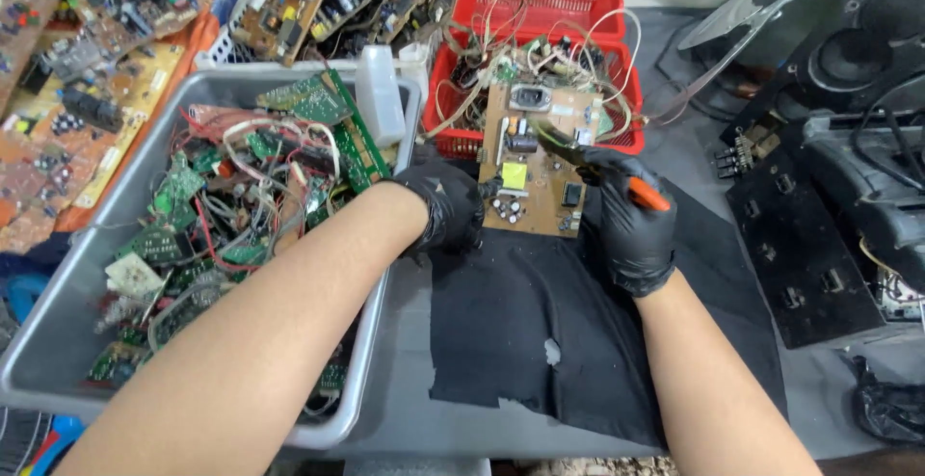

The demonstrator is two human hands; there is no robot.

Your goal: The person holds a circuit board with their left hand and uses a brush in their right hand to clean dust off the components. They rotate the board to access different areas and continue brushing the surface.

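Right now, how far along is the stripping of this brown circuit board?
Early. The brown circuit board keeps most parts. The left hand steadies it; the right hand works orange-handled pliers at its upper right. The grey bin and red basket already hold scrap.

Both gloved hands (540,216) closed, forearms bare

Both hands wore black disposable gloves — thin, slightly glossy, creased across the knuckles and fitted close to the fingers. The left hand (445,208) had its glove ending in a snug cuff at the wrist, and the right hand (631,230) matched it. Above the cuffs the forearms were bare — no sleeves, watch or bands showed
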